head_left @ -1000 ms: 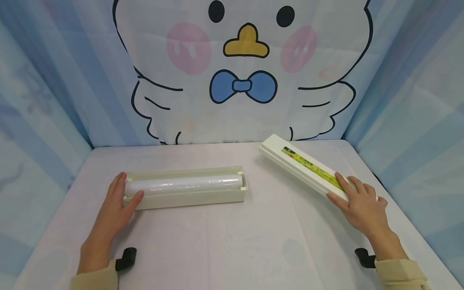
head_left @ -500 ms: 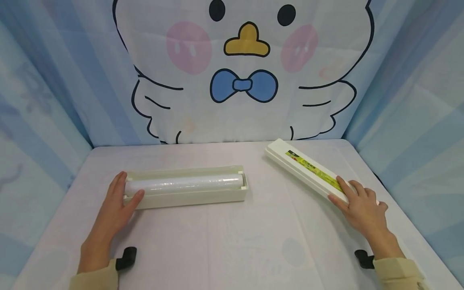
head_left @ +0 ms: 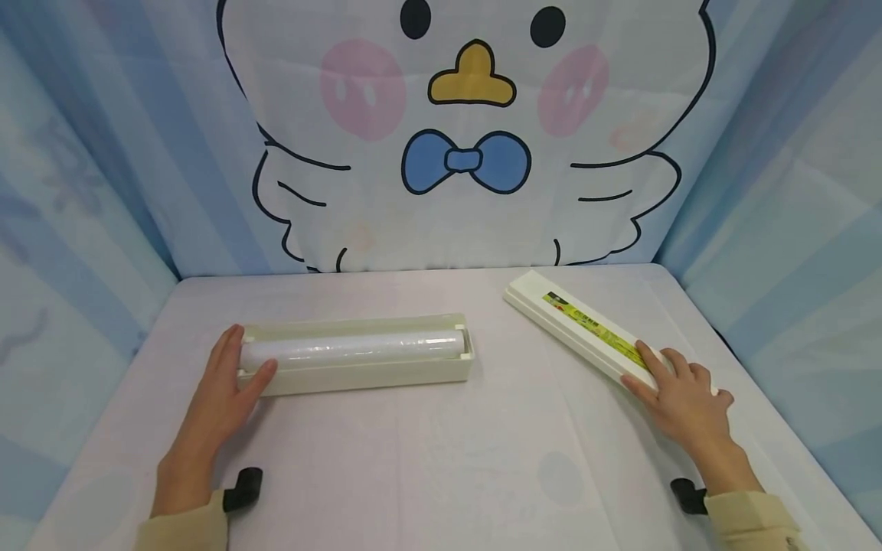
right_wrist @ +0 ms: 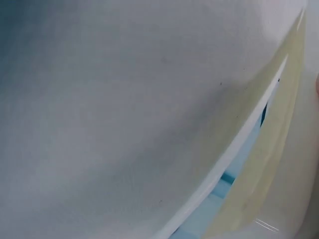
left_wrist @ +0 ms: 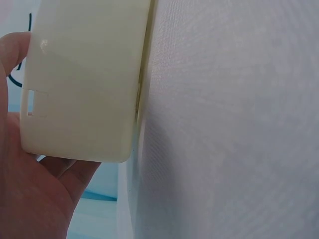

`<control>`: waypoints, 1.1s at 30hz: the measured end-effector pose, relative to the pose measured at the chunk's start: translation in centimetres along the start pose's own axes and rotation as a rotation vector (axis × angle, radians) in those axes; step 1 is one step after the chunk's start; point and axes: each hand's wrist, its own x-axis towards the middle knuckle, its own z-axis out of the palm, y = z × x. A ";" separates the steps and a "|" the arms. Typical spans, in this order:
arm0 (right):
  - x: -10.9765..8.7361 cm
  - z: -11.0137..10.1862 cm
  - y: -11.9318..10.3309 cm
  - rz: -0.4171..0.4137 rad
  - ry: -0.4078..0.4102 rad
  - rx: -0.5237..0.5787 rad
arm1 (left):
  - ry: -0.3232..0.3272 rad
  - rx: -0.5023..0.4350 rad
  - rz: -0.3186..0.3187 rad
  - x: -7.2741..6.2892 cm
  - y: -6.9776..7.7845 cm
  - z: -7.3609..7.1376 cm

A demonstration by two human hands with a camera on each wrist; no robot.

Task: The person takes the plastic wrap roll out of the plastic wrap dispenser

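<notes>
An open, long cream plastic box (head_left: pixel 372 379) lies on the table at centre left. Inside it rests a roll of clear cling film (head_left: pixel 358 348). My left hand (head_left: pixel 220 390) grips the box's left end, thumb on the near wall and fingers round the far side. The left wrist view shows that box end (left_wrist: pixel 79 89) up close. On the right, my right hand (head_left: pixel 685 398) holds the near end of a long white lid (head_left: pixel 534 295) with a yellow-green label. In the right wrist view, the lid's edge (right_wrist: pixel 269 164) stands slightly above the cloth, a thin gap beneath it.
A white cloth covers the table (head_left: pixel 427 467). Behind it hangs a curtain (head_left: pixel 448 229) printed with a cartoon bird, and blue striped curtains (head_left: pixel 799 191) close in both sides. Black wrist mounts (head_left: pixel 244 490) stick out beside the sleeves.
The lid has come down towards the table in my right hand, its far end shifting slightly right and lower. My left hand and the box have stayed in place.
</notes>
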 end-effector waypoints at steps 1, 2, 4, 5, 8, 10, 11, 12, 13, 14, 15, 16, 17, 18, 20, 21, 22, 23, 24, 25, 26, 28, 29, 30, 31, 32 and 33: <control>0.0 0.0 0.0 0.001 -0.003 0.001 | -0.001 0.001 -0.001 0.0 0.0 0.0; 0.0 0.0 0.1 0.002 -0.006 0.003 | -0.002 0.001 -0.002 0.0 0.0 0.0; 0.0 0.0 0.1 0.005 -0.014 0.009 | -0.001 0.002 0.001 0.0 0.1 0.0; 0.0 0.0 0.0 0.008 -0.020 0.014 | -0.001 0.003 0.002 0.1 0.1 0.0; 0.0 0.0 -0.1 0.017 -0.044 0.022 | -0.003 0.005 -0.001 0.0 0.1 0.0; 0.1 0.1 -0.3 0.025 -0.069 0.023 | -0.006 0.007 -0.007 0.0 0.1 0.0; 0.1 0.2 -0.5 0.030 -0.083 0.024 | -0.007 0.009 -0.011 0.0 0.1 0.0; 0.1 0.2 -0.6 0.035 -0.094 0.022 | -0.009 0.009 -0.013 0.0 0.1 0.0; 0.1 0.3 -0.7 0.040 -0.106 0.021 | -0.011 0.010 -0.017 -0.1 0.1 0.0; 0.1 0.3 -0.8 0.044 -0.116 0.022 | -0.011 0.011 -0.017 -0.1 0.1 0.0; 0.1 0.4 -0.9 0.048 -0.124 0.024 | -0.012 0.010 -0.016 -0.1 0.1 0.0; 0.1 0.4 -1.0 0.050 -0.129 0.026 | -0.012 0.010 -0.017 -0.1 0.1 0.0; 0.0 0.4 -1.1 0.051 -0.131 0.027 | -0.013 0.011 -0.016 -0.1 0.1 -0.1; 0.0 0.4 -1.1 0.050 -0.133 0.028 | -0.013 0.011 -0.016 0.0 0.1 -0.1; -0.1 0.5 -1.1 0.045 -0.133 0.032 | -0.013 0.012 -0.013 0.0 0.1 -0.1; -0.1 0.5 -1.1 0.043 -0.131 0.033 | -0.013 0.012 -0.012 0.0 0.1 -0.1; -0.1 0.5 -1.0 0.041 -0.129 0.033 | -0.013 0.012 -0.011 0.0 0.1 -0.1; -0.2 0.5 -1.0 0.039 -0.129 0.034 | -0.012 0.011 -0.009 0.0 0.1 -0.1; -0.2 0.5 -1.0 0.038 -0.130 0.034 | -0.011 0.011 -0.006 0.0 0.1 -0.1; -0.2 0.5 -1.0 0.038 -0.132 0.034 | -0.011 0.010 -0.004 0.0 0.1 -0.1; -0.2 0.4 -1.0 0.039 -0.135 0.034 | -0.011 0.009 -0.003 0.0 0.1 -0.1; -0.3 0.2 -1.1 0.038 -0.146 0.035 | -0.012 0.006 -0.004 0.0 0.1 -0.1; -0.3 0.1 -1.1 0.038 -0.151 0.032 | -0.011 0.005 -0.004 0.0 0.1 -0.1; -0.3 0.0 -1.1 0.036 -0.152 0.030 | -0.011 0.006 -0.004 0.0 0.1 0.0; -0.3 -0.1 -1.0 0.035 -0.152 0.030 | -0.012 0.005 -0.007 0.0 0.1 0.0; -0.3 -0.3 -1.1 0.031 -0.146 0.024 | -0.013 0.005 -0.009 0.0 0.1 0.0; -0.2 -0.4 -1.1 0.024 -0.137 0.019 | -0.013 0.007 -0.013 -0.1 0.1 0.1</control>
